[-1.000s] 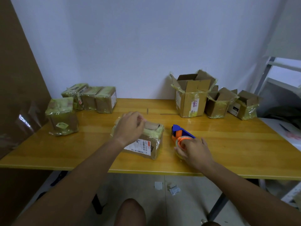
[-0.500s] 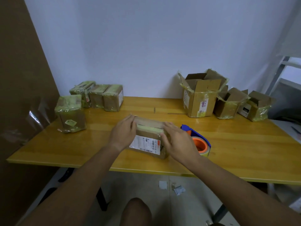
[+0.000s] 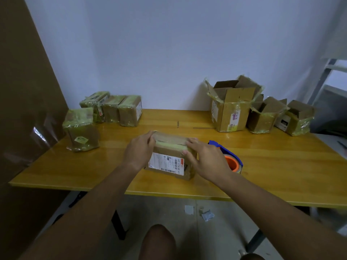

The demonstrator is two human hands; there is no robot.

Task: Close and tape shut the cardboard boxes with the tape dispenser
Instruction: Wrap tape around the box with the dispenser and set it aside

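Two hands on one box, table [image 3: 262, 171] under it.

Far left of your grip: taped box [image 3: 80, 129] standing alone near the table's left edge. Behind it, a row of three taped boxes [image 3: 114, 108] against the wall, touching each other. All well apart from your hands.

Your left hand [image 3: 138, 152] grasps the left end of the labelled box [image 3: 170, 157], fingers curled over its top left edge. The box sits between your two hands, near the front edge of the table, white shipping label facing you, a yellow-green tape strip running across the top between your fingertips.

Your right hand [image 3: 208, 160] grasps the right end of the same box, fingers bent over the top right corner, thumb on the near face.

Just right of that hand, partly hidden behind it: tape dispenser [image 3: 228, 157], blue body, orange roll core, lying on the table. You're not touching it as far as visible.

Further right and back, near the wall: three open boxes [image 3: 262, 109], flaps up, the tallest nearest your grip, two smaller ones beside it toward the right edge.
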